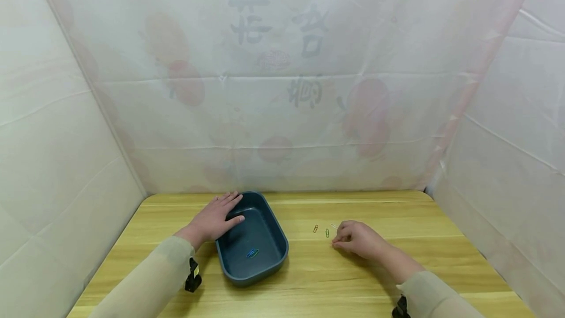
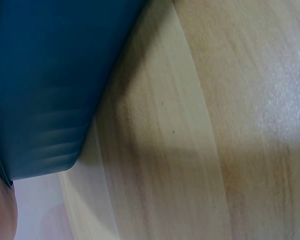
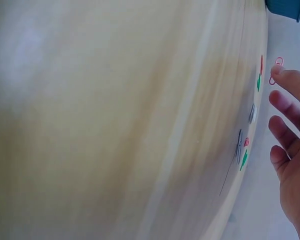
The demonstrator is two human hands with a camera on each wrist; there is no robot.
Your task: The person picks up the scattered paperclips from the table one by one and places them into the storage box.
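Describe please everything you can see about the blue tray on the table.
The blue tray is a dark blue-grey rectangular tub with rounded corners and a raised rim, apparently plastic. It stands upright on the wooden table, left of centre. A few paper clips lie inside. The left hand rests on its far left rim.

backdrop sheet (image 1: pixel 282 77) | faint mirrored Chinese characters showing through | not legible

A pale wooden table (image 1: pixel 397 278) stands enclosed by white printed sheeting (image 1: pixel 282 87).

Dark blue tray (image 1: pixel 273 254), light wood table (image 1: pixel 397 210)
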